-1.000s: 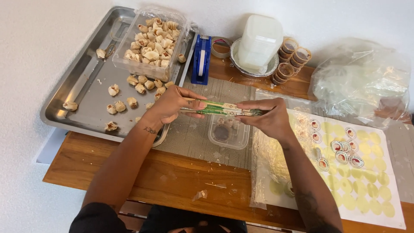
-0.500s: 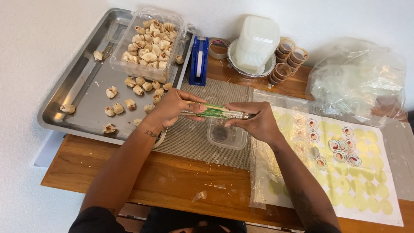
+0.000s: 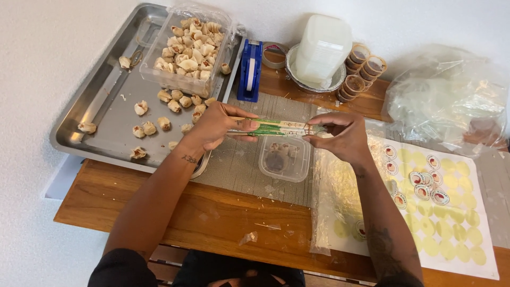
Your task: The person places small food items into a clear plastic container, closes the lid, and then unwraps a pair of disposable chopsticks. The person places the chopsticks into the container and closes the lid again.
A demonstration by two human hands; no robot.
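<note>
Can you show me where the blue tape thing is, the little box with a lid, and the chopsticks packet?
Blue tape dispenser (image 3: 249,72): head view, on the middle of its blue body.
Small lidded box (image 3: 284,159): head view, on its clear lid.
Chopsticks packet (image 3: 279,127): head view, on the wrapper's middle, between the two hands.

Bright, even light; soft shadows, sharp focus.

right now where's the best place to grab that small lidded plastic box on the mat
Probably by its two long sides, coming straight down from above. The small box sits flat on the woven mat, lid on, free on every side. The left hand and right hand hold wrapped chopsticks just above it.
</note>
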